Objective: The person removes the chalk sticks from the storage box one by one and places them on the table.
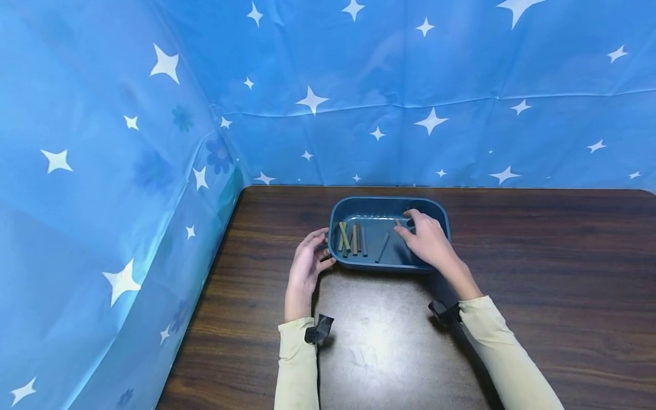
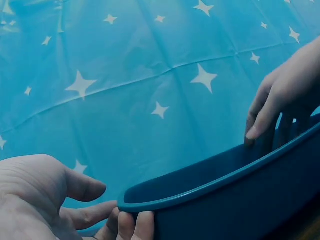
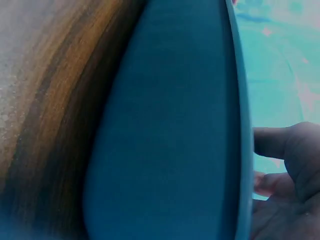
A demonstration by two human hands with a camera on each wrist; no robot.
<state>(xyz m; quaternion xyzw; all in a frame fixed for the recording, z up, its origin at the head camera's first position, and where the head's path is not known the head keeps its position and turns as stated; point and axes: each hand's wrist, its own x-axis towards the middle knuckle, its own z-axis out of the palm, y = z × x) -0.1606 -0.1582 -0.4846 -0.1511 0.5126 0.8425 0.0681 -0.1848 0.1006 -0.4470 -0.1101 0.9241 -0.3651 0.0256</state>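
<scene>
A deep blue plastic tray (image 1: 388, 266) stands on the table with several short thin sticks inside. At its left end, two yellow-green sticks (image 1: 344, 237) cross, beside a brown stick (image 1: 355, 239) and a grey-blue stick (image 1: 364, 241). A dark slanted stick (image 1: 382, 247) lies nearer the middle. My left hand (image 1: 307, 263) touches the tray's left end, its fingertips at the rim in the left wrist view. My right hand (image 1: 429, 238) reaches over the front rim into the right part, thumb and forefinger spread apart. A small brown stick (image 1: 397, 222) shows by the thumb tip.
The tray stands on a dark wood-grain table (image 1: 553, 256) close to its back edge. A blue curtain with white stars (image 1: 359, 74) hangs behind and along the left side. Black wrist cameras sit at the left cuff (image 1: 319, 329) and right cuff (image 1: 445, 312).
</scene>
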